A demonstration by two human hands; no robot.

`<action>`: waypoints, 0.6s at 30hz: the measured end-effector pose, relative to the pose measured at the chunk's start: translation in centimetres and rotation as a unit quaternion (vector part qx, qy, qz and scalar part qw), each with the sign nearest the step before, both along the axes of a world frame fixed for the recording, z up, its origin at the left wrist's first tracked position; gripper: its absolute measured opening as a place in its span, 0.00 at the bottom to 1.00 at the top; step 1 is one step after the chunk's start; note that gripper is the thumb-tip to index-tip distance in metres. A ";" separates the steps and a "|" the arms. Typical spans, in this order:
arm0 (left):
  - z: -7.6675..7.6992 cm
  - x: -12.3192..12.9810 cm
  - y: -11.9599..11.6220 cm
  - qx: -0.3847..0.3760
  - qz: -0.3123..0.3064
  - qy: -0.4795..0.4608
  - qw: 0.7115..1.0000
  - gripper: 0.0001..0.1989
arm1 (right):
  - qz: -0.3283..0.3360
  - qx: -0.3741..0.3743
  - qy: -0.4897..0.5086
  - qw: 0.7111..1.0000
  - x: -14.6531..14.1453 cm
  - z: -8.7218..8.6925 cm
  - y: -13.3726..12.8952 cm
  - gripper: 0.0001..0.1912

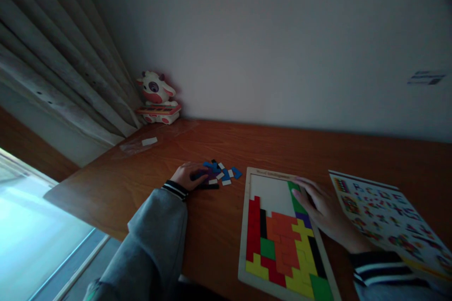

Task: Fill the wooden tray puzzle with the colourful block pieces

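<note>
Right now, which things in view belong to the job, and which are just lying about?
In the job:
puzzle board, right hand at its right edge
coloured pieces set in it
loose pieces beside it, left hand at them

Probably lying about:
printed sheet (could be a guide)
cow toy
white slip

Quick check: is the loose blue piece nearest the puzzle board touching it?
Apart. The head view shows a narrow strip of tabletop between the blue piece and the puzzle board.
</note>
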State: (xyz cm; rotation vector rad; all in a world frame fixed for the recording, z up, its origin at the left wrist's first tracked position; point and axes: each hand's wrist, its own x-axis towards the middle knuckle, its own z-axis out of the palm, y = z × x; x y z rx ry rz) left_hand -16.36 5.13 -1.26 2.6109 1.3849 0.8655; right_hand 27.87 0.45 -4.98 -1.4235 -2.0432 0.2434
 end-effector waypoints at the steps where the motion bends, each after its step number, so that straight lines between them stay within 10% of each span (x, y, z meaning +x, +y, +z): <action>1: 0.1 0.0 -0.1 0.000 -0.003 0.003 1.000 0.14 | 0.001 0.001 -0.002 1.000 0.0 0.0 0.0 0.22; 18: -0.8 1.7 -0.4 0.052 -0.051 0.002 0.997 0.13 | 0.007 0.005 -0.009 1.000 -0.1 0.2 0.1 0.21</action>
